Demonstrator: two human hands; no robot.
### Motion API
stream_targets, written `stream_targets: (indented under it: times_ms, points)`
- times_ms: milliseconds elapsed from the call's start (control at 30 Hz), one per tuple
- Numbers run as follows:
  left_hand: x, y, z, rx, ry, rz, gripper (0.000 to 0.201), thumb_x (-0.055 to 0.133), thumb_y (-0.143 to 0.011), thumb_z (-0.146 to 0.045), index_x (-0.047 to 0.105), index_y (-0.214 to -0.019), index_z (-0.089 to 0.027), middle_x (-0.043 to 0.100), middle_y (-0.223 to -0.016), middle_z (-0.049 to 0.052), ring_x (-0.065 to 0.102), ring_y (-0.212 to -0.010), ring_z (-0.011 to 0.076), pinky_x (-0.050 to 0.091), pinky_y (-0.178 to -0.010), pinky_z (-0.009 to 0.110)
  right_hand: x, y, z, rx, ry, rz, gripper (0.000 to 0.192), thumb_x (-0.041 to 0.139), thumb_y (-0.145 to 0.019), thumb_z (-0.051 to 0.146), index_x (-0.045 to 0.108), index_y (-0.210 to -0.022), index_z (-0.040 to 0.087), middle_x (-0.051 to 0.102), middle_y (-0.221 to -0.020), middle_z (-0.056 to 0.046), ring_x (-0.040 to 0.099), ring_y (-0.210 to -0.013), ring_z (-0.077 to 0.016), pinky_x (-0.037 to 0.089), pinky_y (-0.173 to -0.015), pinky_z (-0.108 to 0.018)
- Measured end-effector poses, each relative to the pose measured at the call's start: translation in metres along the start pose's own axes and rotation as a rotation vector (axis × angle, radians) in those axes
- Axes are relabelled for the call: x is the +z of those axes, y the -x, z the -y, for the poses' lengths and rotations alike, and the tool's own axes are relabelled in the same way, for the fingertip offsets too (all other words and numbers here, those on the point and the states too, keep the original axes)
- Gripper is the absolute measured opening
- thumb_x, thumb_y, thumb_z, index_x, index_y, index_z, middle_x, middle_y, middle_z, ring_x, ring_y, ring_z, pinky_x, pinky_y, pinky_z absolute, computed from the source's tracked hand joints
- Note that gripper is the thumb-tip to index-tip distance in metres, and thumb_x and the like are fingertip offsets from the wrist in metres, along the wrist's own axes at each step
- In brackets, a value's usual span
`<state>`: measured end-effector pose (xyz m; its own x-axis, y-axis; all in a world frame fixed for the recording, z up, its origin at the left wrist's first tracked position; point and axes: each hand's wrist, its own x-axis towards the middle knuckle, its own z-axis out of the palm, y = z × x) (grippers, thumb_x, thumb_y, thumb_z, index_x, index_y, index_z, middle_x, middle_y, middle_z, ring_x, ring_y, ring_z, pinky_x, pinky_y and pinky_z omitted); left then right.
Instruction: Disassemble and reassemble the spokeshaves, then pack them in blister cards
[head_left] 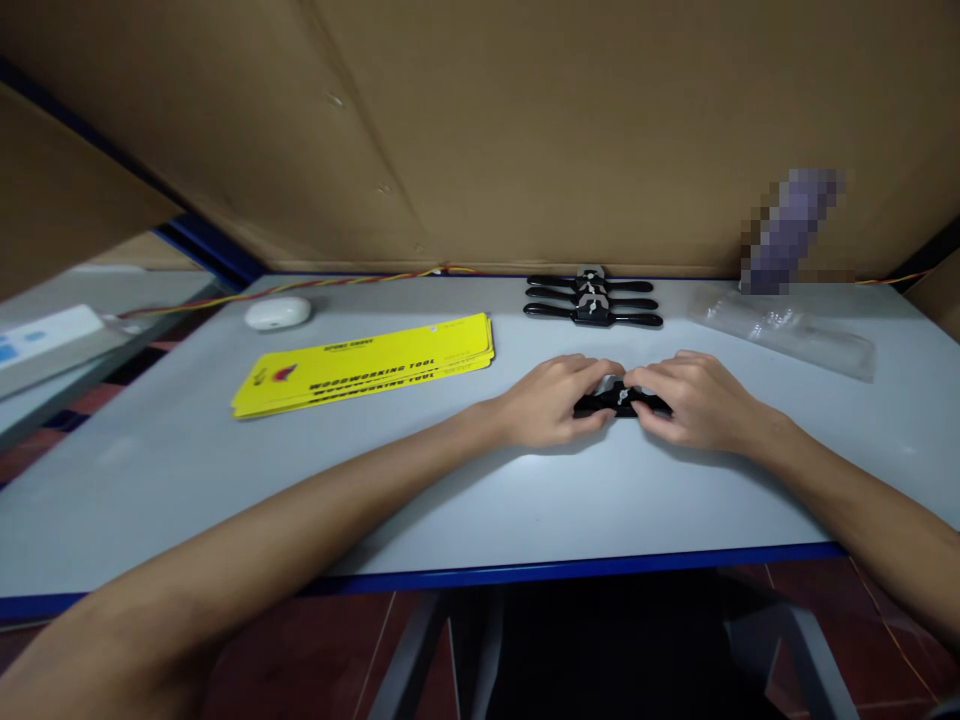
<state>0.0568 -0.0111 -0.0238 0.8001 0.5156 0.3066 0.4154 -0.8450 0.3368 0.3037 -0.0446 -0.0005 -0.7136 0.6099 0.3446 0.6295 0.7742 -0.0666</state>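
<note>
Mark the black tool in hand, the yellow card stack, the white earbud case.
black tool (pixel 621 403), head view, its middle between the two hands.
yellow card stack (pixel 367 365), head view, top card's face.
white earbud case (pixel 278 312), head view, its lid.

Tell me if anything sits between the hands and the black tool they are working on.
Nothing visible does. The left hand and right hand already grip the black tool from either end on the table.
</note>
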Motion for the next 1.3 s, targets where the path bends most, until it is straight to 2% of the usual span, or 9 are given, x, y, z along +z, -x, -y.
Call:
stream_targets:
  times_ms: [333,567,833,1000,1100,1200,1300]
  points:
    - [0.0,-0.001,-0.001,-0.002,0.012,-0.005,0.041,0.05,-0.096,-0.04,0.059,-0.127,-0.015,0.065,-0.085,0.004,0.06,-0.075,0.0211,0.05,-0.07,0.034,0.013,0.0,-0.002,-0.017,0.086,-0.1,0.022,0.059,-0.1,0.032,0.071,-0.088,0.019,0.075,-0.073,-0.003,0.064,-0.064,-0.0181,0.038,-0.068,-0.033]
    - [-0.001,0.0,-0.002,-0.004,0.012,-0.008,0.04,0.05,-0.094,-0.039,0.06,-0.125,-0.016,0.064,-0.084,0.003,0.059,-0.074,0.0207,0.049,-0.069,0.034,0.016,-0.001,0.0,-0.041,0.129,-0.128,0.027,0.053,-0.104,0.029,0.069,-0.085,0.019,0.073,-0.069,-0.002,0.062,-0.062,-0.0165,0.036,-0.067,-0.033]
    - [0.0,-0.002,-0.003,0.003,0.014,-0.019,0.041,0.049,-0.093,-0.038,0.06,-0.125,-0.014,0.065,-0.085,0.004,0.06,-0.075,0.0208,0.05,-0.07,0.034,0.021,-0.006,0.008,-0.029,0.151,-0.13,0.03,0.048,-0.101,0.02,0.069,-0.081,0.019,0.071,-0.067,-0.002,0.058,-0.061,-0.0154,0.032,-0.066,-0.033]
    - [-0.001,-0.002,-0.003,0.004,0.019,-0.016,0.039,0.049,-0.093,-0.038,0.06,-0.122,-0.015,0.065,-0.085,0.004,0.059,-0.074,0.0206,0.049,-0.069,0.034,0.02,-0.008,0.01,0.002,0.069,-0.138,0.029,0.048,-0.098,0.022,0.068,-0.077,0.019,0.069,-0.065,-0.002,0.055,-0.059,-0.0155,0.034,-0.066,-0.033]
    - [-0.001,-0.001,-0.002,0.006,0.014,-0.013,0.036,0.05,-0.095,-0.04,0.06,-0.12,-0.016,0.064,-0.083,0.004,0.059,-0.073,0.0208,0.049,-0.069,0.034,0.013,-0.004,0.006,0.007,-0.043,-0.116,0.023,0.048,-0.093,0.021,0.07,-0.089,0.018,0.07,-0.068,-0.001,0.053,-0.059,-0.0155,0.037,-0.066,-0.031]
    - [-0.001,-0.001,-0.001,0.015,0.011,-0.014,0.035,0.051,-0.095,-0.04,0.06,-0.119,-0.016,0.064,-0.083,0.004,0.06,-0.075,0.0213,0.05,-0.07,0.034,0.008,0.0,0.001,-0.04,-0.089,-0.098,0.034,0.046,-0.09,0.013,0.072,-0.112,0.019,0.073,-0.077,-0.001,0.054,-0.061,-0.0155,0.039,-0.068,-0.031]
    - [0.0,-0.001,-0.001,0.02,0.012,-0.017,0.039,0.052,-0.096,-0.039,0.059,-0.125,-0.015,0.065,-0.086,0.004,0.061,-0.078,0.0216,0.051,-0.072,0.035,0.008,0.002,-0.002,-0.08,-0.084,-0.044,0.038,0.046,-0.093,0.012,0.072,-0.119,0.021,0.075,-0.085,-0.002,0.055,-0.063,-0.0154,0.04,-0.07,-0.031]
